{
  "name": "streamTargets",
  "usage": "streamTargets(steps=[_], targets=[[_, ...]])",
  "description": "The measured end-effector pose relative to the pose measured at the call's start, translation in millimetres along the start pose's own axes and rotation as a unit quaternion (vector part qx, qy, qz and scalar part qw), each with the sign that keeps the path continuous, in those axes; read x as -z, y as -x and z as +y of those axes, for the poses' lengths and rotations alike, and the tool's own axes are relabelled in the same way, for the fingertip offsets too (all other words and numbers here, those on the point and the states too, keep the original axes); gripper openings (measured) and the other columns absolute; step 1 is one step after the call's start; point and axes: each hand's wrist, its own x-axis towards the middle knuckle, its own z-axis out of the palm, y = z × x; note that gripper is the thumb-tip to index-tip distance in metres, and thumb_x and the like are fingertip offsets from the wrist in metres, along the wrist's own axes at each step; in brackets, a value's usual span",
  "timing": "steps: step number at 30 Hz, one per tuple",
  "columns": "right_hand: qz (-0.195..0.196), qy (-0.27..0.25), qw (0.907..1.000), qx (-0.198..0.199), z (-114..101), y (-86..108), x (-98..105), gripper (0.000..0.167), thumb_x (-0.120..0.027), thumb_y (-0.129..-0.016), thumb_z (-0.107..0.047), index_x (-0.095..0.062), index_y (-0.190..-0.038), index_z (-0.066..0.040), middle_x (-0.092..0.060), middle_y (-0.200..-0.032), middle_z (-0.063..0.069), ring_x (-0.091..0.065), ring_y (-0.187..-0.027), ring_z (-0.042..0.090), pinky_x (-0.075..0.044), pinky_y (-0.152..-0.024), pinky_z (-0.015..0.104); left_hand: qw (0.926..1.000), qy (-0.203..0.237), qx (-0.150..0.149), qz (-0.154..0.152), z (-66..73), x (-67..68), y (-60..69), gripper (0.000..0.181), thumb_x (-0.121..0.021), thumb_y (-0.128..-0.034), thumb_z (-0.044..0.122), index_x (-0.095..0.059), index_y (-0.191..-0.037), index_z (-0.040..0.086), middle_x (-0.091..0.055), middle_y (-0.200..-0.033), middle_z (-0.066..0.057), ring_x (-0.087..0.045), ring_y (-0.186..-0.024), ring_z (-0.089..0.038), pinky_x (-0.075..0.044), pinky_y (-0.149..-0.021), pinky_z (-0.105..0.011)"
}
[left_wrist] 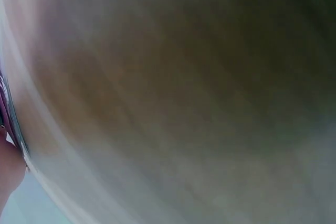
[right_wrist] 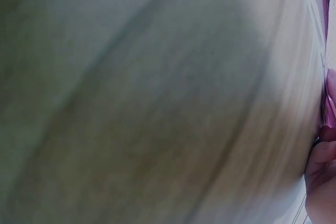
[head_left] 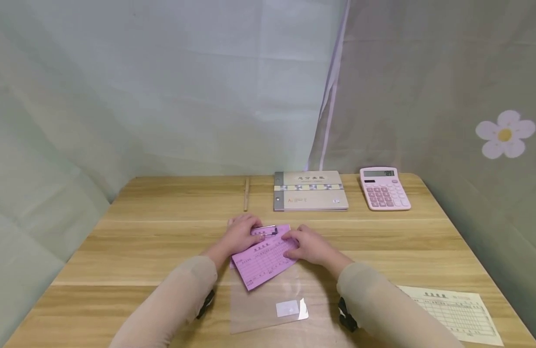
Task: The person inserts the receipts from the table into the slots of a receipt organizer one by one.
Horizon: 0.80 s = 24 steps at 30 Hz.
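Observation:
A clear clipboard [head_left: 250, 309] with a metal clip [head_left: 268, 230] at its far end lies on the table. At the clip is my left hand [head_left: 241, 233], its fingers and thumb bent about it. A printed pink slip [head_left: 263, 266] lies tilted over the board, on top of another pink slip [head_left: 280, 229] by the clip. My right hand [head_left: 310, 245] pinches the right end of the tilted slip between thumb and fingers. Both wrist views are mostly blurred table, with a bit of the left hand [left_wrist: 10, 169] and right hand [right_wrist: 321, 174] at their edges.
A ledger book [head_left: 310, 198] lies at the back of the table [head_left: 155, 232], with a pink calculator [head_left: 384, 189] to its right and a thin pen-like stick [head_left: 246, 194] to its left. A pale yellow printed form [head_left: 464, 314] sits near right, partly under the right sleeve. Curtains hang behind.

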Motion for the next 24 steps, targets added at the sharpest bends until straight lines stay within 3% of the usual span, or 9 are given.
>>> streamTargets(steps=[9, 18, 24], targets=[[-0.002, 0.011, 0.9999, 0.002, 0.1, -1.2, -1.2, 0.046, -0.074, -0.080, -0.031, -0.062, -0.121, -0.012, -0.046, -0.090, 0.002, -0.046, -0.074, 0.012, -0.042, -0.065, 0.027, 0.9995, -0.013, -0.023, -0.015, 0.9, 2.3, 0.4, 0.028, -0.067, -0.0843, 0.033, -0.060, -0.104, 0.013, -0.057, -0.108, -0.003, -0.048, -0.109, -0.027, -0.027, -0.096, -0.045], [-0.004, 0.003, 1.0000, -0.004, -0.6, -0.5, -1.0, 0.046, -0.074, -0.080, -0.030, -0.061, -0.122, -0.013, -0.046, -0.090, 0.002, -0.046, -0.075, 0.013, -0.042, -0.066, 0.028, 0.9982, 0.028, 0.010, -0.051, -5.0, 4.8, 0.2, 0.033, -0.069, -0.0813, 0.036, -0.059, -0.109, 0.020, -0.054, -0.108, 0.005, -0.046, -0.108, -0.020, -0.026, -0.096, -0.043], [-0.003, 0.006, 1.0000, -0.004, -0.6, -1.4, -1.6, 0.046, -0.073, -0.081, -0.031, -0.061, -0.122, -0.014, -0.046, -0.091, 0.002, -0.046, -0.075, 0.013, -0.042, -0.066, 0.028, 0.9974, 0.031, 0.025, -0.060, -5.9, 3.3, -1.0, 0.032, -0.068, -0.0820, 0.036, -0.058, -0.110, 0.023, -0.052, -0.110, 0.005, -0.044, -0.108, -0.020, -0.027, -0.093, -0.043]])
